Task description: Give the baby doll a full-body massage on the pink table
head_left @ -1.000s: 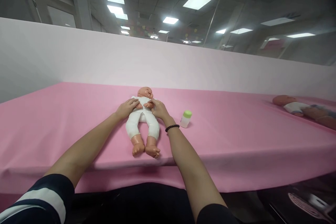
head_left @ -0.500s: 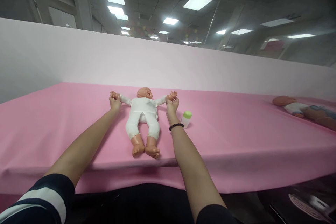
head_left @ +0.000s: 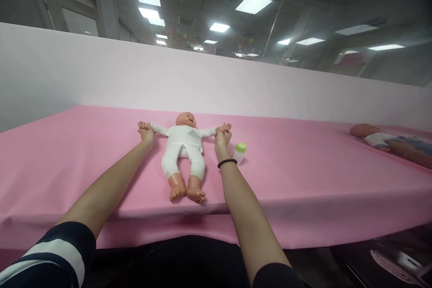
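A baby doll (head_left: 184, 139) in a white suit lies on its back, feet toward me, both arms stretched out sideways. My left hand (head_left: 146, 136) is closed around the doll's forearm on the left, near its wrist. On the other side my right hand (head_left: 222, 138), below which a dark beaded bracelet (head_left: 227, 163) sits, grips the doll's other forearm by the wrist. Both doll hands stick out past my fingers. Just right of my right wrist stands a small whitish bottle (head_left: 239, 154) with a green cap.
A pink sheet (head_left: 297, 166) covers the table and hangs over its front edge. A second doll (head_left: 388, 140) lies at the far right. Behind the table rises a white low wall (head_left: 202, 76) with glass above it. Dark objects (head_left: 381, 261) are below at the lower right.
The doll's arms have come down slightly and spread further out to the sides, with my hands holding them. Its body and the bottle have stayed in place.
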`<state>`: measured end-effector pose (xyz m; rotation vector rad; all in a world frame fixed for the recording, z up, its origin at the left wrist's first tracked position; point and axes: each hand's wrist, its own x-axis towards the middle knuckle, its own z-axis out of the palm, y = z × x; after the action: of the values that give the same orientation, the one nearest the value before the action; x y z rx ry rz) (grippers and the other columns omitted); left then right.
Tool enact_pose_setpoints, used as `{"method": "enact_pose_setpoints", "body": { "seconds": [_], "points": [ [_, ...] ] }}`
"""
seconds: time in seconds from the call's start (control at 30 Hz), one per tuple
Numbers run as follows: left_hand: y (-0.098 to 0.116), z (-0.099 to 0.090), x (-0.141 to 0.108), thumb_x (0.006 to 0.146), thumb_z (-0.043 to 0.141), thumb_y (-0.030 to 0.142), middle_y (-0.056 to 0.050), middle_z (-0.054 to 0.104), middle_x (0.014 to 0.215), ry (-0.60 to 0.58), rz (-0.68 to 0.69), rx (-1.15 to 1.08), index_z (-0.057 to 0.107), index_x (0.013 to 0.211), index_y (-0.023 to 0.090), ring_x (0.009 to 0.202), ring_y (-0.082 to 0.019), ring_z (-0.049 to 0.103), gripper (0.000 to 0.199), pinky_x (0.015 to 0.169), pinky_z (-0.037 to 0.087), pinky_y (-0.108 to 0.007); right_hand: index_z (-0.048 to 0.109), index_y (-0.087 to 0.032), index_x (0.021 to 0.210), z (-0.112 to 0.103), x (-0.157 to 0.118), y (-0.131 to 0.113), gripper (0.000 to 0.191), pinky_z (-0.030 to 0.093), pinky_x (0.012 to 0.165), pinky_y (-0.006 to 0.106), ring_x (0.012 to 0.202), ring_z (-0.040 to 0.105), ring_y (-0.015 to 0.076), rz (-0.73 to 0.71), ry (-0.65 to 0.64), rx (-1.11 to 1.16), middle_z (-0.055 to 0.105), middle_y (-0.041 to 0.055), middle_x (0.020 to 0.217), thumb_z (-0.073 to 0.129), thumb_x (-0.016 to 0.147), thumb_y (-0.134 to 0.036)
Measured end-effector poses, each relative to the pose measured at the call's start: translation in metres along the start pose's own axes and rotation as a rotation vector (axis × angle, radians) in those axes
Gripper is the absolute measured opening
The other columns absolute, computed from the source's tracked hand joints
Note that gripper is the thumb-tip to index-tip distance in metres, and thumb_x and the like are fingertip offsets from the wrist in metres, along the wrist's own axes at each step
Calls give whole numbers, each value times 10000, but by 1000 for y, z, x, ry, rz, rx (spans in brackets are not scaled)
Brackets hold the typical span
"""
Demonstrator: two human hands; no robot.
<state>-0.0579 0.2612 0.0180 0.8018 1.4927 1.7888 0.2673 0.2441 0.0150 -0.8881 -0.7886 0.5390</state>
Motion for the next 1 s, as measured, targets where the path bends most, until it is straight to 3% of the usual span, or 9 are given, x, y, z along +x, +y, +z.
{"method": "enact_pose_setpoints", "body": {
  "seconds": [0.07,0.13,0.23,0.33,0.47,0.6,0.7,0.87,1.0],
  "points": [
    [2,1,-12,962,555,259,-150,593,1299,-88,263,71,420,1284,224,1162,-245,647,350,990,549,-407,514,-195,1179,12,-4,-13,535,576,902,337,1016,678,181,15,-52,-4,664,132,1235,702,678,-203],
    [3,2,-26,958,536,252,-137,596,1316,-254,554,141,441,1278,227,1179,-233,632,334,1021,531,-402,544,-199,1120,20,-13,-26,510,559,931,342,1019,680,189,-80,-254,-32,683,111,1207,728,646,-177],
    [2,1,-41,928,528,243,-120,630,1285,-538,866,304,508,1289,217,1180,-237,625,362,1056,507,-408,617,-202,1029,22,-33,-40,326,537,933,337,1009,677,198,-279,-581,-163,717,70,1105,703,715,-208],
    [3,-1,-48,904,535,260,-119,623,1354,-738,1057,560,604,1282,208,1270,-274,578,388,1125,451,-445,683,-207,997,17,-48,-48,216,520,882,323,940,670,198,-410,-809,-409,732,38,1006,640,785,-195],
    [6,-4,-48,916,493,254,-96,597,1422,-817,1155,744,650,1305,212,1317,-276,546,422,1142,434,-438,718,-210,992,13,-52,-51,250,500,842,304,915,654,201,-506,-952,-581,732,27,987,616,777,-133],
    [7,-5,-49,921,514,273,-91,593,1432,-795,1129,743,635,1306,216,1314,-271,549,408,1129,448,-427,716,-213,995,14,-49,-47,297,495,873,316,957,657,209,-531,-924,-576,730,33,1028,570,769,-86],
    [5,-3,-48,944,522,273,-119,630,1347,-675,1008,544,572,1305,200,1243,-257,598,371,1090,485,-420,692,-215,1038,19,-46,-41,301,509,918,334,984,663,209,-459,-794,-448,729,33,1051,601,768,-115],
    [5,-1,-28,962,550,206,-142,598,1333,-270,585,130,456,1251,206,1170,-220,646,304,974,562,-365,571,-185,1108,25,-25,-32,439,547,927,321,1018,667,179,-168,-321,-40,681,97,1205,711,694,-154],
    [6,-5,-3,947,578,167,-131,617,1264,-46,190,-2,455,1246,213,1086,-201,687,327,872,602,-319,510,-178,1136,12,-3,-16,482,575,836,282,978,659,165,76,52,61,667,86,1129,703,695,-152]
  ]
}}
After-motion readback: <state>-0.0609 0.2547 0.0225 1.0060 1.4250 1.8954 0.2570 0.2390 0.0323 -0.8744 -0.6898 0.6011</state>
